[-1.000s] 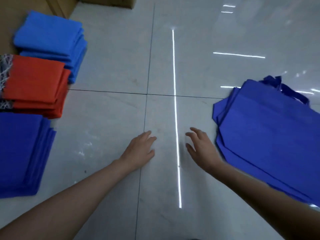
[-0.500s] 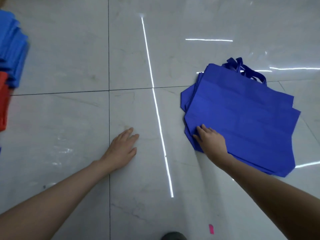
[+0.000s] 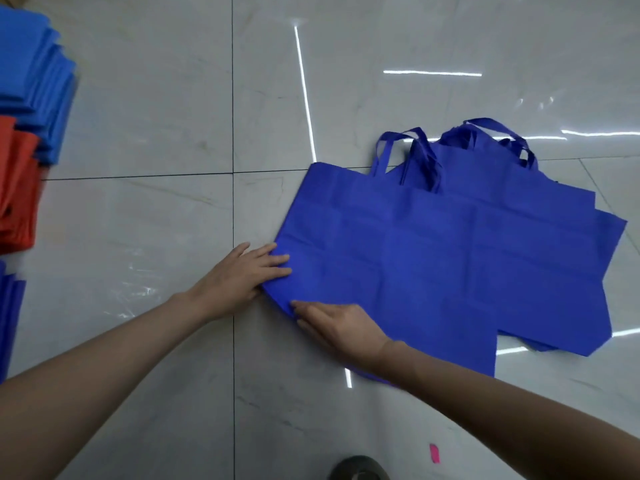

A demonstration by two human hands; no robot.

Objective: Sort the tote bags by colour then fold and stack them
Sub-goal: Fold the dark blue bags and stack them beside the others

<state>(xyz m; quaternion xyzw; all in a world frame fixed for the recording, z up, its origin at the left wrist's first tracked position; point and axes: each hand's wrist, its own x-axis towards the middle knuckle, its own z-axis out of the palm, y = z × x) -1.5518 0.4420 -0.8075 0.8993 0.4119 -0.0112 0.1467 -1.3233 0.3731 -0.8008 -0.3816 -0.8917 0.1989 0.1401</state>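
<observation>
Two hands on one dark blue tote bag (image 3: 450, 254) | left hand (image 3: 239, 277) grip flat, pressing its side edge | right hand (image 3: 341, 329) grip flat, pressing near corner

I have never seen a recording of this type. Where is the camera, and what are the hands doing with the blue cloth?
There is no machine: a person wears one camera on the head, looking down at their own arms. The left hand and right hand lie with straight fingers on the near corner of a dark blue tote bag, spread on more such bags on the tiled floor. At the left edge lie folded bags: a light blue stack, a red stack, a dark blue stack.
</observation>
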